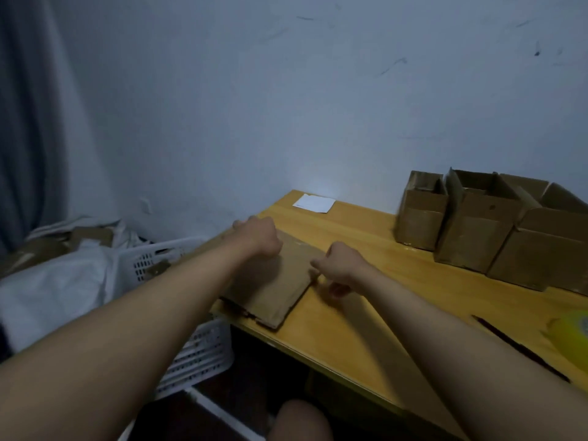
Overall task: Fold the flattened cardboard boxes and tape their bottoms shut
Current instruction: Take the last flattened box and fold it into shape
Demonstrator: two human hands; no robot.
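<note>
Three folded boxes (496, 227) stand in a row at the far right of the yellow wooden table (366, 275), close to the pale, scuffed wall (286, 90). Flattened cardboard (270, 281) lies in a small stack at the table's left edge, one corner jutting over it. Left hand (257, 237) rests on the stack's far left side, fingers curled down over the top sheet; whether they grip it I cannot tell. Right hand (337, 268) sits at the stack's right edge, fingers bent and pinching at the cardboard's side. White paper (313, 203) lies near the wall. Tape roll (572, 329), blurred, sits at the right edge. White slotted basket (178, 300) stands beside the table, white cloth (57, 288) heaped left of it, grey curtain (28, 122) behind.
</note>
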